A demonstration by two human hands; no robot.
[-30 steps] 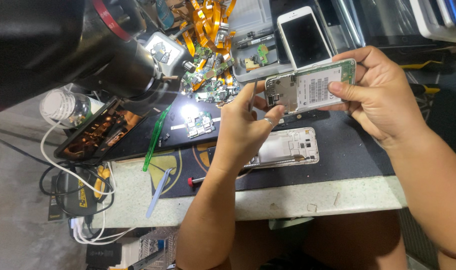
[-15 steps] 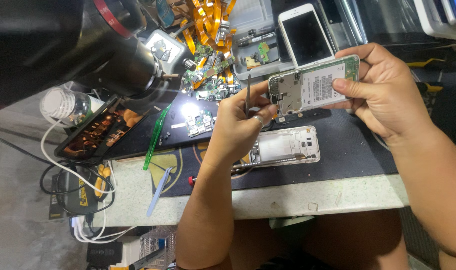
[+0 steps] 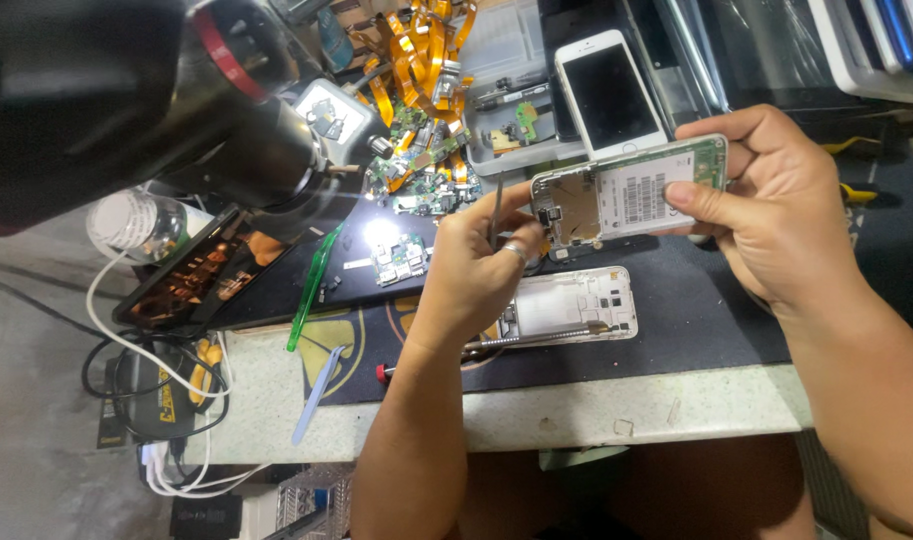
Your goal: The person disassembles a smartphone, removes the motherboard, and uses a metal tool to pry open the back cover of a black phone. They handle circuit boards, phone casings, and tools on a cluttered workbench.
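Observation:
My right hand (image 3: 781,215) holds an opened phone body (image 3: 626,195) by its right end, above the black work mat (image 3: 696,320). Its bare inner side faces me, with a white label and a green board edge. My left hand (image 3: 476,265) pinches thin metal tweezers (image 3: 494,205) upright, their tip close to the phone's left end. A ring shows on one finger of that hand. Below both hands a white phone frame (image 3: 576,305) lies flat on the mat with a screwdriver (image 3: 536,342) across it.
A black microscope head (image 3: 176,100) hangs at the upper left. A small circuit board (image 3: 396,258) sits lit beneath it. Orange flex cables (image 3: 426,50), a white phone (image 3: 608,92), a grey parts tray (image 3: 516,60), a green pry tool (image 3: 314,285) and a clear bottle (image 3: 136,222) surround the mat.
My left hand has drawn back a little from the phone body and now holds the tweezers upright beside its left end. The phone body has tilted slightly in my right hand.

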